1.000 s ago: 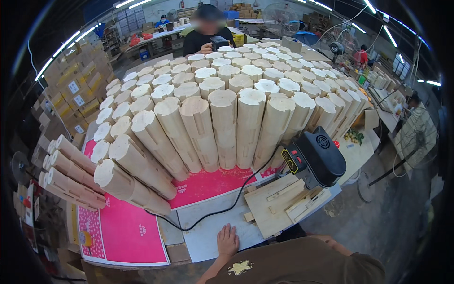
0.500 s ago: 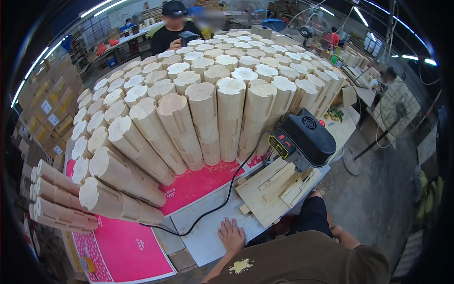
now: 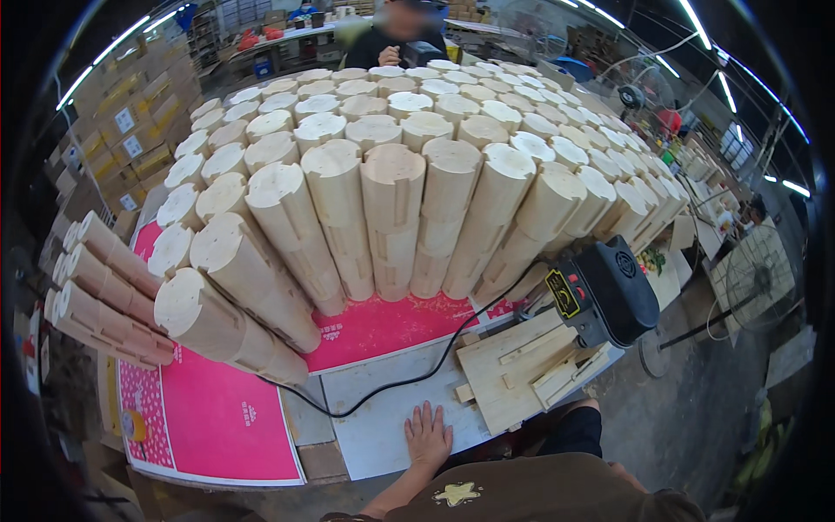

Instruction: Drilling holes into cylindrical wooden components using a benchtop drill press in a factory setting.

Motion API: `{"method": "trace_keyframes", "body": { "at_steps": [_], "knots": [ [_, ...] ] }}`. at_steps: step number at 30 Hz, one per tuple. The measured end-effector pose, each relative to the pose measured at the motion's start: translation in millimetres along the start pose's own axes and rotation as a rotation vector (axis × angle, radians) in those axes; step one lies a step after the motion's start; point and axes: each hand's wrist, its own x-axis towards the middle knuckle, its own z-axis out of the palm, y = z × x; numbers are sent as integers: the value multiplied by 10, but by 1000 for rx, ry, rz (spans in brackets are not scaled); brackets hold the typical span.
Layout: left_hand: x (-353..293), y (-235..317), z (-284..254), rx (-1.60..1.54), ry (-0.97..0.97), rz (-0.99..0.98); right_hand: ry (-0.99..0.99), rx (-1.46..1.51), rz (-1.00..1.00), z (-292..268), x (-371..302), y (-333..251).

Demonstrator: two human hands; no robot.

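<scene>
My left hand (image 3: 428, 437) lies flat, fingers stretched out, on a pale board (image 3: 383, 465) at the table's front edge. It holds nothing. A black cable (image 3: 396, 389) curves across the board just beyond its fingertips. To its right is a wooden plate (image 3: 487, 383) with thin strips of wood fixed on it, beneath a black bench machine head (image 3: 613, 287) with red switches. Only a sliver of my right arm (image 3: 624, 476) shows beside my brown shirt; the right hand itself is hidden.
Many stacked pale wooden cylinders (image 3: 393, 183), notched along their sides, stand across the table on pink printed sheets (image 3: 228, 426). A yellow tape roll (image 3: 133, 424) lies at left. A person (image 3: 396, 43) stands behind the stacks. Cartons (image 3: 130, 130) rise at far left; a fan (image 3: 739, 270) stands at right.
My view has shifted, so the stacks and machine sit differently in the picture. The left hand stays flat on the board. My right hand, seen beside my leg before, has dropped out of sight.
</scene>
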Motion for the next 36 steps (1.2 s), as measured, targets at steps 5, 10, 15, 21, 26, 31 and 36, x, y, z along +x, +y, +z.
{"method": "trace_keyframes", "body": {
  "at_steps": [5,10,15,21,26,31,36],
  "knots": [
    [-1,24,-18,-14,-13,-37,-11,-64,-42,-45,290,11],
    [-20,21,-44,-6,47,-56,-28,-78,-86,-222,331,-230],
    [1,27,18,-17,206,-24,299,-250,-334,-323,1398,26],
    [-70,19,13,11,261,-61,687,-41,-372,-770,1649,-370],
    [-14,51,20,55,231,-71,1003,113,-557,-1060,2373,-449],
    [32,154,-12,100,267,-40,1201,470,-818,-1364,3050,-820],
    [-31,204,56,152,309,-60,1119,732,-1089,-1491,3291,-1291]
  ]
}}
